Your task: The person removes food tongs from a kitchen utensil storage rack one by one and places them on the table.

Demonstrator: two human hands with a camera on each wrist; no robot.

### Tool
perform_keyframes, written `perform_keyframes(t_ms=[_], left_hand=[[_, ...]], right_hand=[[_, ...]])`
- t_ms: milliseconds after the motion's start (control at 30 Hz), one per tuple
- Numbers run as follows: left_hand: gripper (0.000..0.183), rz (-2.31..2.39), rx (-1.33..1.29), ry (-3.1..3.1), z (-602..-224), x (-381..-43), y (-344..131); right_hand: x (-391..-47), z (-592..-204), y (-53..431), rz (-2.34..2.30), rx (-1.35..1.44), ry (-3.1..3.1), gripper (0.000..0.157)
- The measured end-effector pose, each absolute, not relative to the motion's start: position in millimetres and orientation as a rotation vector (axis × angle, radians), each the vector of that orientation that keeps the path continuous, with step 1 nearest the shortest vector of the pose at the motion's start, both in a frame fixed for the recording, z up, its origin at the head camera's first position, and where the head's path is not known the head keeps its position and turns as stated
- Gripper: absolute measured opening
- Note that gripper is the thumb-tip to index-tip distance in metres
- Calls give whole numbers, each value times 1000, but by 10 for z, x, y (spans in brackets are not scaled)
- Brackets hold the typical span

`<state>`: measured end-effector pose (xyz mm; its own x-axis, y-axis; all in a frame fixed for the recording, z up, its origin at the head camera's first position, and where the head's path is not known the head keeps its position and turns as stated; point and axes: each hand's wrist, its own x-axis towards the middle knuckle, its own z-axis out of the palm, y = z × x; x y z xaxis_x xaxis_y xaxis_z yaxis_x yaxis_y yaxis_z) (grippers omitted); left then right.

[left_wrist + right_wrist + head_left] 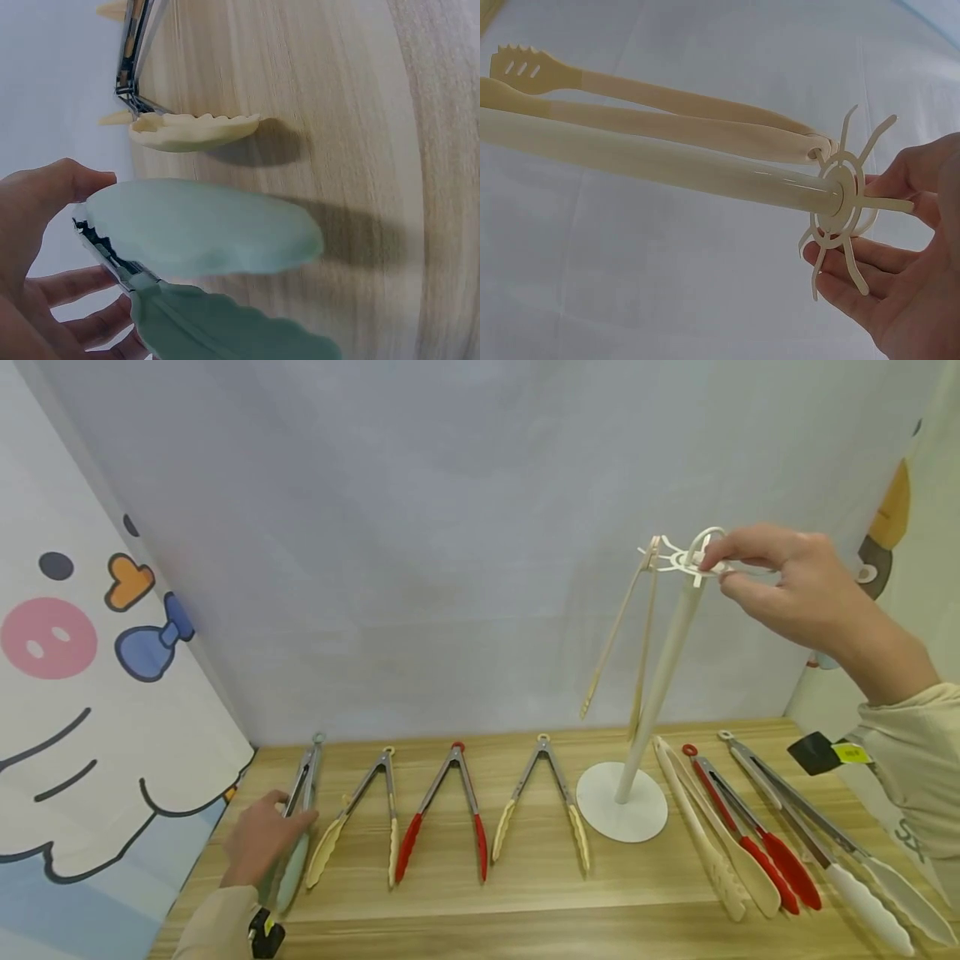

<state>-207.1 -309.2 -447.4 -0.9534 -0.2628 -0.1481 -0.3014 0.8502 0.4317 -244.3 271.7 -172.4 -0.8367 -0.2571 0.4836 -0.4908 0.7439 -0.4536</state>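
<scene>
At the left end of the table, my left hand (264, 835) holds a pair of pale green tongs (294, 870). In the left wrist view, its thumb and fingers lie on either side of the tongs' arms, and the two green silicone heads (199, 229) stand slightly apart. My right hand (798, 581) is up at the top of a white hanging stand (663, 668), pinching one arm of its hook wheel (855, 191) between thumb and fingers. On another hook of that wheel hangs a pair of beige tongs (697, 127), legs downward.
Between the left hand and the stand base (622, 827) lie spread yellow-tipped tongs (330, 852), red-tipped tongs (408, 843) and cream-tipped tongs (504, 827). Right of the base lie cream tongs (705, 835), red tongs (772, 868) and long white-tipped tongs (862, 893). A pale curtain (450, 568) hangs behind.
</scene>
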Motion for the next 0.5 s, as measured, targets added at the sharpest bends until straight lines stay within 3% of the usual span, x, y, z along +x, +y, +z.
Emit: perform_keyframes(t_ms=[500], left_hand=[[70, 660, -454, 2912, -4562, -2135, -3072]], right_hand=[[-2440, -1730, 2686, 836, 560, -2548, 24]])
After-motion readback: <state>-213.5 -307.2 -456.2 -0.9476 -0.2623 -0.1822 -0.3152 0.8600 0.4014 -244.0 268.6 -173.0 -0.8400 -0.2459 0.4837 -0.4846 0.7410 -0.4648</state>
